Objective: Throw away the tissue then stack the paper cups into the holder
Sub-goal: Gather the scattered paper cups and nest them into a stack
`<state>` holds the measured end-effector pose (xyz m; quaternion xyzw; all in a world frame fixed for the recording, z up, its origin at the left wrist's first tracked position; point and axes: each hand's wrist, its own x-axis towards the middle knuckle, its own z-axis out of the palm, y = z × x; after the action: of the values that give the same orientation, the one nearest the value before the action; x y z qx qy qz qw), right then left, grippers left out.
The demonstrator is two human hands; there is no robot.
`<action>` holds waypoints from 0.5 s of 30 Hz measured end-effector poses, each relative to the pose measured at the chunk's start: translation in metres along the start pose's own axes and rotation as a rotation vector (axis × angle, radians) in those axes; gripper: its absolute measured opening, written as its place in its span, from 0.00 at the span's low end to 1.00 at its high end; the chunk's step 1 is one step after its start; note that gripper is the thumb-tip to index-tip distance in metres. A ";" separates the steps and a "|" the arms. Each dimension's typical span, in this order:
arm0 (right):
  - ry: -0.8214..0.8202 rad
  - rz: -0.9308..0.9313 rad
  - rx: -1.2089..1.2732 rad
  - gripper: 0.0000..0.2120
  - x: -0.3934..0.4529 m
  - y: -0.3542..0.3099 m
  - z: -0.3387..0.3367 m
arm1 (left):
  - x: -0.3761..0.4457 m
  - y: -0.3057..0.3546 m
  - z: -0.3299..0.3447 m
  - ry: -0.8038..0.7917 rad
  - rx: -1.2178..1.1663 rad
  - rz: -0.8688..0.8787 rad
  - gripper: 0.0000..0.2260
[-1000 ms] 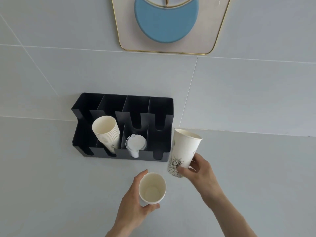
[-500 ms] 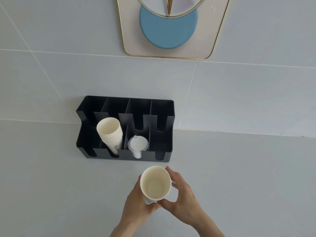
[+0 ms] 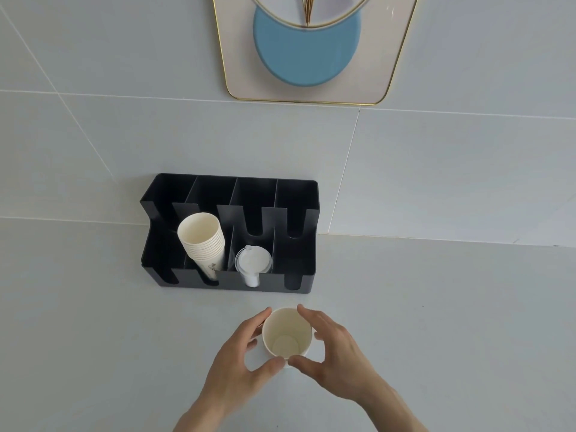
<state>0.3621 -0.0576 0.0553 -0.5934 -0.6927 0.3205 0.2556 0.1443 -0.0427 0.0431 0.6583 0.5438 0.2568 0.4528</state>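
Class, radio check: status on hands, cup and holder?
Left hand and right hand both on paper cup. Holder ahead, cup stack inside. Path clear.

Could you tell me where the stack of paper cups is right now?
In the head view, the stack of paper cups leans in the black holder's second slot from the left, beside the lids.

The wall (image 3: 436, 169) is covered with large pale grey tiles with thin white joints. A decoration with a thin gold frame (image 3: 402, 54) hangs on it, showing a blue disc (image 3: 305, 54). Below, the pale grey desk (image 3: 452, 322) meets the wall in soft, even light.
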 end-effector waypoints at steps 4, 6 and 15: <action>-0.006 0.009 0.027 0.41 0.001 0.002 -0.001 | -0.001 0.001 0.001 0.008 -0.005 -0.023 0.35; -0.013 0.023 0.037 0.41 0.002 0.002 -0.002 | -0.001 0.003 0.000 -0.003 0.000 -0.034 0.35; 0.004 0.435 0.468 0.34 0.003 -0.008 -0.016 | 0.006 0.020 -0.019 0.021 -0.131 -0.216 0.21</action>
<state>0.3680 -0.0535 0.0713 -0.6534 -0.4564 0.5172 0.3118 0.1401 -0.0310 0.0680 0.5622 0.5982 0.2482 0.5143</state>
